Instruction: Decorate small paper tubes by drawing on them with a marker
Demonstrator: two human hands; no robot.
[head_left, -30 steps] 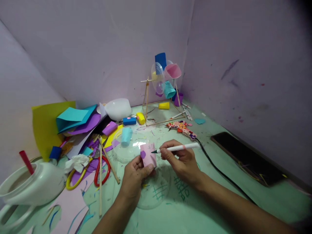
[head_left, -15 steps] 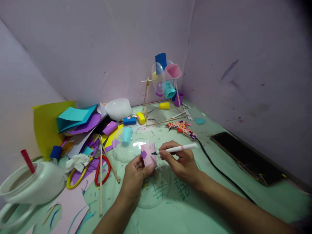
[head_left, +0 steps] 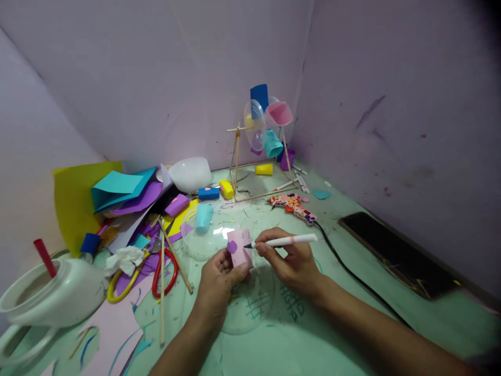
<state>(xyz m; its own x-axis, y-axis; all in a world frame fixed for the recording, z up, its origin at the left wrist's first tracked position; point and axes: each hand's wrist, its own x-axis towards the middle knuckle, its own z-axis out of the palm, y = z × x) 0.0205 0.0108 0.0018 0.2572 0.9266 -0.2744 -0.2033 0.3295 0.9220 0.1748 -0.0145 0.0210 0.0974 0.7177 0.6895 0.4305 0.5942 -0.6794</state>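
Observation:
Between the thumb and fingers of my left hand [head_left: 223, 274] is a small pink paper cup [head_left: 241, 251], with a purple heart stuck on its side and dark marks near its upper edge. My right hand [head_left: 291, 261] grips a white marker [head_left: 291, 240] with a pinkish band. Its dark tip points left and is at the cup's right side; whether it touches the paper I cannot tell. Beneath and behind my hands lie clear plastic lids [head_left: 188, 245], and a light blue paper cup [head_left: 204, 218] rests on one.
A stick frame [head_left: 236, 162] with paper cups on clear discs stands at the back. A patterned glue gun [head_left: 293, 206] with a black cord and a phone [head_left: 399, 253] lie right. Left are scissors [head_left: 169, 282], coloured paper [head_left: 78, 203] and a white pot [head_left: 58, 292].
The pink cup has shifted and turned very slightly in my left hand. The marker tip stays close to it, and everything else looks the same.

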